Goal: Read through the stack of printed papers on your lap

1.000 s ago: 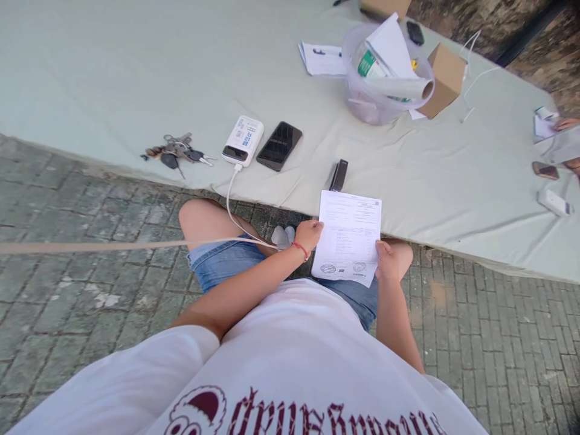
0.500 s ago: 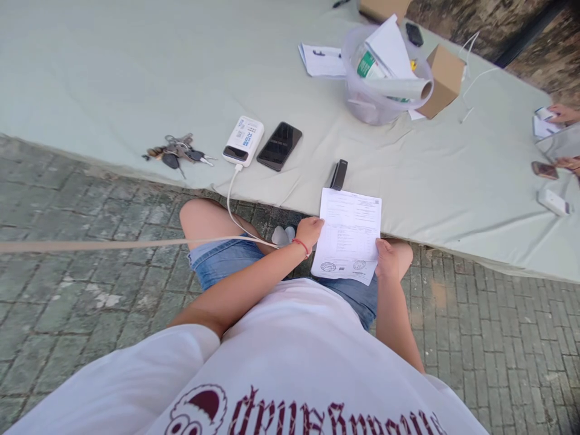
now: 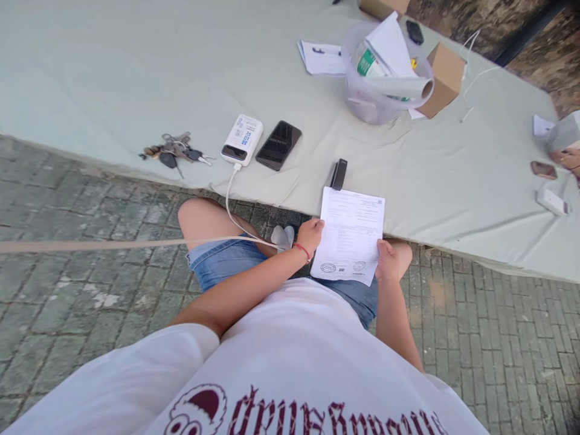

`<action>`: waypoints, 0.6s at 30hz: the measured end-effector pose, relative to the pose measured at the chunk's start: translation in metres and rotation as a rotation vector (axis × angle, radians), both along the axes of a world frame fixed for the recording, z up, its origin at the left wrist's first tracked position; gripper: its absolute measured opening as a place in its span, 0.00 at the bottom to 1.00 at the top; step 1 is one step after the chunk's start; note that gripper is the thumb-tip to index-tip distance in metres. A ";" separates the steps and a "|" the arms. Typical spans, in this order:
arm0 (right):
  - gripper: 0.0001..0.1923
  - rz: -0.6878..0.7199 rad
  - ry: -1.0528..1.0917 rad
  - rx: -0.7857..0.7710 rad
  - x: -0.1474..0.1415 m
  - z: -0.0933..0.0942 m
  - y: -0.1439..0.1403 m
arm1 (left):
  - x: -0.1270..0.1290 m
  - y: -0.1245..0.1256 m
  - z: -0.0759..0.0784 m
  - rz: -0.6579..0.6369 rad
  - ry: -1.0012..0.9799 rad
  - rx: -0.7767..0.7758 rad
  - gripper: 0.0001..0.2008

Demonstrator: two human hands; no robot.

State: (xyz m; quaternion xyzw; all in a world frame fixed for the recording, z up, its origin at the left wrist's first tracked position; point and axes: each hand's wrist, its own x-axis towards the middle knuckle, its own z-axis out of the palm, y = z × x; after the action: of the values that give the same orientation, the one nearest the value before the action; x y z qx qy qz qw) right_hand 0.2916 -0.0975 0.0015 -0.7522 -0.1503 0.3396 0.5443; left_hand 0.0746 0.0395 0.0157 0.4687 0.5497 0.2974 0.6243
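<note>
Two hands hold one printed sheet of paper point(image 3: 350, 235) over the person's lap, just at the near edge of the cloth-covered table point(image 3: 113, 78). The left hand point(image 3: 310, 234) has its fingers pinched on the sheet's left edge, and a red cord circles that wrist. The right hand point(image 3: 386, 261) grips the lower right corner, thumb on top and the other fingers closed underneath. The sheet lies flat and faces up, its top edge just touching a small black device point(image 3: 338, 174) on the cloth. Farther left on the table sit a black phone point(image 3: 278, 145), a white power bank point(image 3: 241, 139) with a white cable point(image 3: 232, 208) running down toward the knees, and a bunch of keys point(image 3: 174, 152). A clear plastic tub point(image 3: 380, 99) holding rolled papers stands at the far side beside a cardboard box point(image 3: 446, 77). Another person's hand point(image 3: 567, 158) shows at the right edge.
</note>
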 end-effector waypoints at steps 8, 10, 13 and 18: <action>0.15 -0.042 0.012 0.013 0.000 -0.005 0.007 | 0.003 0.003 -0.006 0.086 -0.106 -0.105 0.13; 0.16 -0.073 -0.007 0.002 0.002 -0.007 0.007 | 0.003 0.001 -0.007 0.059 -0.089 -0.101 0.13; 0.18 -0.089 -0.023 -0.024 0.002 -0.007 0.005 | 0.004 -0.003 -0.010 -0.005 -0.027 -0.065 0.14; 0.17 -0.097 -0.006 -0.021 -0.007 -0.003 0.006 | 0.003 -0.004 -0.016 -0.061 0.057 -0.010 0.14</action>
State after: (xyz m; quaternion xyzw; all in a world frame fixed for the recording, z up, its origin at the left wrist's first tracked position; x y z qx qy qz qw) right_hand 0.2844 -0.0918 -0.0019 -0.7652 -0.1117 0.3120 0.5519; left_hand 0.0778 0.0358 0.0000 0.4904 0.5542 0.2620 0.6195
